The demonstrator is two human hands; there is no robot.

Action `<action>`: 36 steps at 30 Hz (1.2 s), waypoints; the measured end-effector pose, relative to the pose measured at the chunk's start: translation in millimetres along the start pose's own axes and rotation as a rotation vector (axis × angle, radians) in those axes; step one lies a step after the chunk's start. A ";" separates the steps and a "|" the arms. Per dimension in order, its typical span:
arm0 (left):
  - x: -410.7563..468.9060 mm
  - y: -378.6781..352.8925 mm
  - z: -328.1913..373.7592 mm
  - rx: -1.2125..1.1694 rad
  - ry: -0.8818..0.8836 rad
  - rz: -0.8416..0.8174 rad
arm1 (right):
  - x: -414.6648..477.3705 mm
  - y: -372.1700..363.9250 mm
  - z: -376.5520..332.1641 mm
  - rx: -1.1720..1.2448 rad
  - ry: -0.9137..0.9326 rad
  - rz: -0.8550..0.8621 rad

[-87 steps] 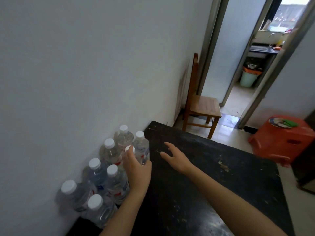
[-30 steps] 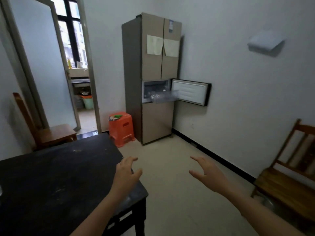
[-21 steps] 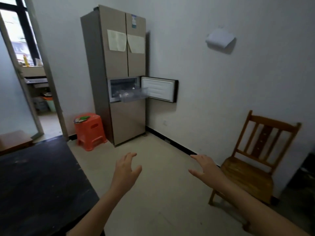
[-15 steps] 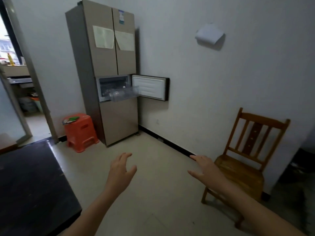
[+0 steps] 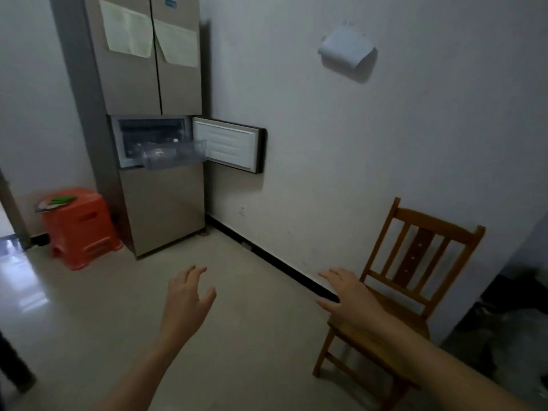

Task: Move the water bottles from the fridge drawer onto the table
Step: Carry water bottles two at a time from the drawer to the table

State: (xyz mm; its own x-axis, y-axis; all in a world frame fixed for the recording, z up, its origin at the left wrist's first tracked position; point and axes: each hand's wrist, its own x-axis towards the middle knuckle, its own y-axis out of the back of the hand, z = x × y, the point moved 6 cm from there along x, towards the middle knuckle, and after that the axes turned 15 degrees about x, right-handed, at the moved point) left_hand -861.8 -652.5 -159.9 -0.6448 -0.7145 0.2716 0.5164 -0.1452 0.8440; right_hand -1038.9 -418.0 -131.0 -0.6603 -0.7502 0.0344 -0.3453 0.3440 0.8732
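Fridge drawer point(image 5: 175, 155) looks nearer than before — left grip point(image 5: 185, 298) and right grip point(image 5: 348, 298) both spread, empty.

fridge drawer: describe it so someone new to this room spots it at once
Find the tall beige fridge in the far corner. Halfway up, one small door hangs open to the right. The drawer is the clear plastic bin pulled out beside it, the only see-through part among beige panels.
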 end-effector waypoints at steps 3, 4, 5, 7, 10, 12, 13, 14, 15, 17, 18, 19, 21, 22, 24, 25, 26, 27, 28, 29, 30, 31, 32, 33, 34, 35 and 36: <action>37.2 -23.7 27.5 -0.038 -0.007 -0.010 | 33.7 23.3 20.8 -0.037 0.004 0.018; 48.4 -30.7 36.6 -0.043 -0.015 -0.014 | 44.5 29.5 28.1 -0.024 0.001 0.030; 62.6 -40.6 45.5 -0.044 -0.023 -0.025 | 56.6 35.1 39.0 -0.007 -0.006 0.037; 83.7 -54.9 59.4 -0.041 -0.033 -0.048 | 76.7 40.1 56.4 0.010 -0.014 0.036; 114.1 -70.9 71.9 -0.039 -0.040 -0.032 | 109.1 42.4 81.4 -0.001 -0.008 0.024; 135.1 -82.0 79.7 -0.025 -0.030 -0.027 | 135.3 46.1 96.4 -0.002 0.003 0.018; 144.2 -86.9 83.1 -0.014 -0.025 -0.027 | 147.5 48.4 102.5 -0.001 0.009 0.016; 155.0 -94.5 87.2 -0.005 -0.022 -0.025 | 161.5 51.1 110.4 0.008 0.019 0.015; 166.5 -102.3 91.3 -0.001 -0.016 -0.018 | 176.1 53.4 120.0 0.014 0.031 0.015; 188.7 -112.4 100.0 0.004 -0.010 0.002 | 204.6 59.9 132.3 0.006 0.069 0.022; 198.9 -116.5 104.6 0.008 -0.002 0.019 | 218.1 63.1 138.6 0.002 0.088 0.026; 214.2 -122.5 112.1 0.013 0.009 0.049 | 238.3 68.8 146.4 0.002 0.116 0.026; 238.7 -129.5 124.2 0.029 0.034 0.088 | 272.6 78.9 154.5 -0.005 0.161 0.014; 251.5 -133.9 130.5 0.038 0.051 0.104 | 291.5 82.8 160.2 -0.003 0.188 0.000; 272.9 -140.0 137.2 0.042 0.086 0.120 | 323.3 86.6 165.7 -0.023 0.241 -0.033; 284.7 -141.8 139.6 0.046 0.105 0.136 | 342.8 87.9 167.6 -0.031 0.272 -0.054; 293.7 -143.3 139.9 0.039 0.124 0.152 | 359.3 87.7 169.1 -0.033 0.299 -0.070; 301.6 -142.4 140.2 0.035 0.146 0.171 | 373.9 87.7 169.0 -0.037 0.321 -0.084; 311.4 -142.0 138.0 0.039 0.178 0.194 | 393.5 87.0 168.2 -0.028 0.353 -0.103; 317.9 -140.7 134.3 0.052 0.200 0.213 | 407.4 84.7 166.1 -0.023 0.374 -0.115; 323.2 -140.1 128.3 0.074 0.223 0.222 | 420.1 80.2 163.1 -0.019 0.397 -0.136; 327.7 -140.3 120.3 0.095 0.250 0.232 | 434.4 73.2 159.8 -0.015 0.420 -0.158; 329.2 -138.3 114.0 0.110 0.264 0.238 | 441.7 67.4 156.2 -0.009 0.434 -0.170; 332.9 -137.5 105.6 0.119 0.287 0.253 | 455.4 59.9 150.4 -0.008 0.457 -0.193; 334.7 -136.5 98.7 0.124 0.311 0.264 | 466.2 52.4 145.9 -0.015 0.478 -0.208; 340.2 -134.2 90.0 0.138 0.338 0.285 | 482.2 45.2 136.8 -0.024 0.508 -0.221; 344.2 -131.7 81.3 0.149 0.363 0.303 | 496.0 39.2 128.0 -0.028 0.537 -0.229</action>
State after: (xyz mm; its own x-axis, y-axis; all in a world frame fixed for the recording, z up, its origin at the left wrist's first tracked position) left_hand -1197.5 -823.6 -139.9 -0.2262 -0.9056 0.3588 0.5470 0.1867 0.8161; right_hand -1465.3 -704.3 -141.9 -0.1376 -0.9874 0.0782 -0.4169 0.1293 0.8997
